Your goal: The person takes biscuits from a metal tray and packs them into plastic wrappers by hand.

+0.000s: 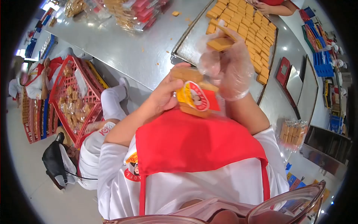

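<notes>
My left hand (168, 89) is closed around a clear plastic packet (195, 95) with a red and yellow logo label. Golden-brown rectangular biscuits show inside it. Just above the packet's right side, my right hand (231, 63) wears a transparent plastic glove. It grips a few golden-brown biscuits (220, 44), one of them standing tilted above the others. Behind that hand lies a metal tray (186, 46) with many of the same biscuits (257, 35) set in close rows. The packet's opening is partly hidden by my right hand.
Right of the tray sits a red scale (284, 69). Packed biscuits (292, 132) lie near the right table edge. Several filled packets (134, 13) are piled at the back left. A red crate (56, 95) and a co-worker (91, 156) are at left; another person's hand (264, 8) rests beyond the tray.
</notes>
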`<state>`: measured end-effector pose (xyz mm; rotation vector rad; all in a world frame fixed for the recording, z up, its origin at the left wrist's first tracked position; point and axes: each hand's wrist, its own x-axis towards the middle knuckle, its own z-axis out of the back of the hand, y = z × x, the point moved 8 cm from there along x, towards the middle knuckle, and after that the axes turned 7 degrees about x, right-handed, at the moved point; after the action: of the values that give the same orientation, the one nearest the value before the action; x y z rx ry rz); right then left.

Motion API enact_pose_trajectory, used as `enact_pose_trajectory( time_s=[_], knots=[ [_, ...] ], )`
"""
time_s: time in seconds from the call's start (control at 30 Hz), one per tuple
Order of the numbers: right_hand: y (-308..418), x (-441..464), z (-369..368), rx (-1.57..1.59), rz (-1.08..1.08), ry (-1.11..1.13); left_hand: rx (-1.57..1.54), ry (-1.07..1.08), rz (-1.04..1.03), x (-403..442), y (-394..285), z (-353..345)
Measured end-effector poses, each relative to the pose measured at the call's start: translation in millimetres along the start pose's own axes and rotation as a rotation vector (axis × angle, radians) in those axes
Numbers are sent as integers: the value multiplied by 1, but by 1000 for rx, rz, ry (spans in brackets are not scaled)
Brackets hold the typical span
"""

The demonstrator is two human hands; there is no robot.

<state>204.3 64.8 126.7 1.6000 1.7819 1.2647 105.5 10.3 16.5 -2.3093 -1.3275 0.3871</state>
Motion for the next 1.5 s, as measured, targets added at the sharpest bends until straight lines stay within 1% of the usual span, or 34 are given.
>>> enact_pose_trajectory(
  time_s=[0.07,0.13,0.17,0.27,0.3,0.4,0.43,0.5,0.53,0.57,0.63,0.73,0.83,0.93,1.03,1.13,1.23,1.33,1.43,1.5],
  knots=[
    [18,4,2,-23,92,-18,-75,-7,-74,-1,-15,6],
    [31,4,1,226,151,-65,-184,-2,-157,-1,-24,26],
    [36,1,2,165,182,-16,-211,92,-229,-2,-36,21],
    [40,0,6,-396,29,-179,-249,97,-204,-3,-47,18],
    [40,-6,-1,-180,135,-102,-170,64,-277,-4,-54,13],
    [38,-16,-13,-205,180,25,100,-64,-430,-12,-69,7],
    [40,-18,-17,-232,199,74,126,-92,-494,-15,-77,-2],
    [45,-17,-22,-367,283,220,169,-125,-547,-22,-84,-5],
    [46,-18,-22,-428,306,247,188,-144,-573,-24,-87,-5],
    [46,-18,-23,-488,332,272,149,-133,-559,-24,-88,-4],
    [46,-20,-21,-594,357,231,74,-109,-531,-23,-89,0],
    [37,-17,-12,-453,284,175,89,-59,-495,-24,-85,-7],
    [36,-17,-9,-438,327,177,60,-120,-485,-21,-77,-5],
    [44,-15,-12,-773,403,276,29,-215,-414,-15,-66,6],
    [45,-9,17,-1126,458,98,144,-194,-499,-7,-74,16],
    [51,-13,26,-1061,237,16,201,-149,-569,-4,-74,17],
    [39,-19,24,-977,153,185,203,-184,-560,-8,-66,15],
    [38,-27,7,-973,433,296,254,-186,-574,-12,-68,3],
    [34,-29,0,-859,353,319,336,-168,-650,-18,-72,10],
    [35,-27,-4,-836,342,340,415,-118,-667,-23,-73,4]
  ],
)
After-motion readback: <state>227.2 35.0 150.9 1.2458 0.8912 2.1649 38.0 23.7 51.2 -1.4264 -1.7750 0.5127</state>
